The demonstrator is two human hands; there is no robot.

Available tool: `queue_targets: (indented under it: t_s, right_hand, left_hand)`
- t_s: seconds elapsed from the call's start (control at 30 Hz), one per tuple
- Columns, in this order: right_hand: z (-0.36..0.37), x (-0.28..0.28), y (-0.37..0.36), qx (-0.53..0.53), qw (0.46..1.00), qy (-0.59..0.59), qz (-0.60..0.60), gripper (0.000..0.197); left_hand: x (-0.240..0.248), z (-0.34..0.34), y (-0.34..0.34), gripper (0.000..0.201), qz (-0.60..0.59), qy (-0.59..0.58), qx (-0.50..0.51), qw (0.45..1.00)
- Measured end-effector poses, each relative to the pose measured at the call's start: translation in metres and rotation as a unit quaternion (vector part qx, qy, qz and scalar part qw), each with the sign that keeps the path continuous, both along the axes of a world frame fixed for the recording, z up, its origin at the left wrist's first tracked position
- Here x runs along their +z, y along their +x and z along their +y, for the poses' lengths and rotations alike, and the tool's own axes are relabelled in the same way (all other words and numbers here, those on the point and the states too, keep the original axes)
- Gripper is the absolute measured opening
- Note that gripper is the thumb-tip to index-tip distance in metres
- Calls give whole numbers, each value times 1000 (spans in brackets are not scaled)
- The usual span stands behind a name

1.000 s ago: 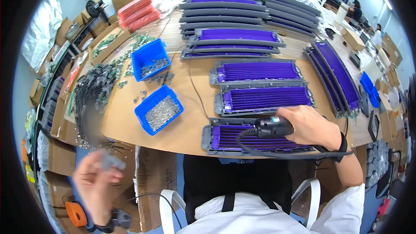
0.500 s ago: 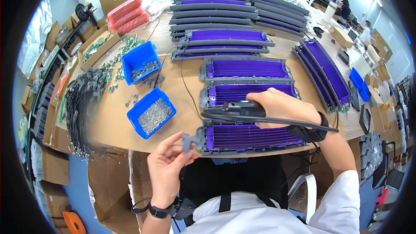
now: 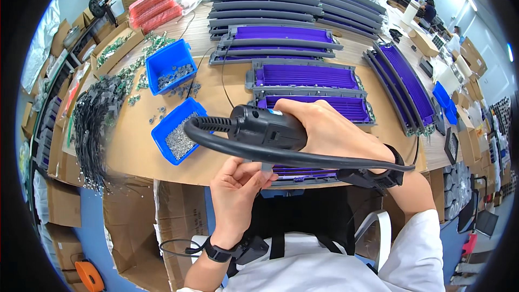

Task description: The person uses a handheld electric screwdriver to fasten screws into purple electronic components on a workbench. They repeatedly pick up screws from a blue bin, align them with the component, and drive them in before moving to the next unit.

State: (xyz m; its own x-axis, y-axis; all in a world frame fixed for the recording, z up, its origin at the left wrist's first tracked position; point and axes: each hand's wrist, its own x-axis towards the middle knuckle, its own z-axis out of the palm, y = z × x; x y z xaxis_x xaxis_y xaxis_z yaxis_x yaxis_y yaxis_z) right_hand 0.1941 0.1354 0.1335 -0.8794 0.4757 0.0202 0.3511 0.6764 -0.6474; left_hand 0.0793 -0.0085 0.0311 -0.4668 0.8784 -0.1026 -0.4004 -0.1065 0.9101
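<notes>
My right hand (image 3: 338, 132) grips a black electric screwdriver (image 3: 267, 127) whose thick cable loops back across my wrist. Its tip is hidden beneath the body. Just below, my left hand (image 3: 235, 189) pinches a small grey plastic part (image 3: 266, 167) between thumb and fingers. Both hands are over the left portion of the nearest purple-and-grey slatted panel (image 3: 305, 174), which they largely cover. Whether the grey part touches that panel, I cannot tell. Left of my hands, a blue bin (image 3: 164, 148) contains small metal screws. Behind it, another blue bin (image 3: 162, 57) has grey round pieces in it.
More purple panels (image 3: 305, 75) lie behind my hands, with stacked grey-edged panels (image 3: 265, 8) farther back and others (image 3: 403, 89) at the right. A bundle of black wires (image 3: 94, 127) hangs over the table's left edge. Open cardboard boxes (image 3: 130, 227) stand below.
The screwdriver has swung left and nearer, now above the left hand. My left hand has carried the grey part rightward onto the nearest panel's area. The whole view has shifted slightly.
</notes>
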Motion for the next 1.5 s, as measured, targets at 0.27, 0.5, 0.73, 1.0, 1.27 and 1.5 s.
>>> queue_targets:
  t_s: [0.27, 0.5, 0.73, 1.0, 1.27, 1.5]
  right_hand:
    - [0, -22, -10, -7, 994, 112, 14, 32]
    - [0, -47, -30, -16, 974, 224, -40, 33]
    - [7, -52, -34, 32, 977, 196, -72, 25]
    - [9, -54, -32, 37, 984, 152, -89, 32]
    - [12, -55, -28, 8, 990, 129, -64, 41]
    - [19, -52, -28, 13, 992, 103, -76, 41]
  left_hand:
    - [1, -3, -22, 10, 165, -100, -45, 980]
    - [-22, 5, -37, 10, 478, -40, 2, 878]
    - [-33, 6, -42, 25, 525, 18, -33, 850]
    - [-33, 7, -39, 44, 352, 4, -47, 935]
    - [-38, 17, -40, 39, 356, 46, -33, 933]
    - [-39, 19, -39, 38, 467, 29, -8, 884]
